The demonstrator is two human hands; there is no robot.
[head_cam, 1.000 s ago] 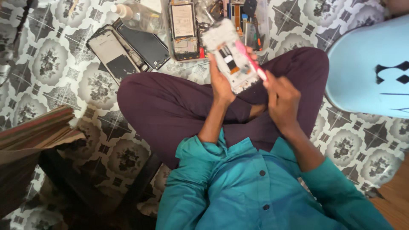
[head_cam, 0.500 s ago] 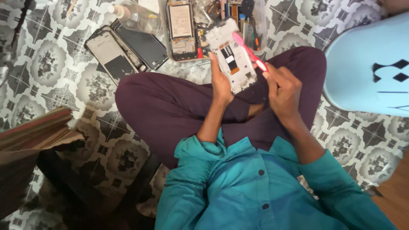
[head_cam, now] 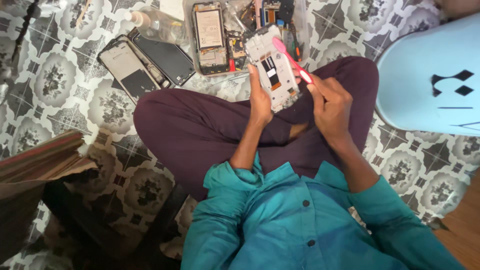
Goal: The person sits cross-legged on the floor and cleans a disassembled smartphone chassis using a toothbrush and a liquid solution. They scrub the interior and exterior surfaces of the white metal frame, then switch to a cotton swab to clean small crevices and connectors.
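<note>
Patterned floor tiles [head_cam: 50,85] surround a seated person. One white phone frame [head_cam: 272,70] is clamped upright in the left hand [head_cam: 260,100] above the lap; the right hand [head_cam: 330,102] pinches one pink toothbrush [head_cam: 291,59] against it. Hard scrubbing could likely snag the frame's exposed parts. Beyond lie one tray [head_cam: 190,30] and two phone panels [head_cam: 145,67].

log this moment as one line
left hand: holds white opened phone frame | right hand: holds pink toothbrush, head on frame | seated cross-legged on patterned tile floor
</note>
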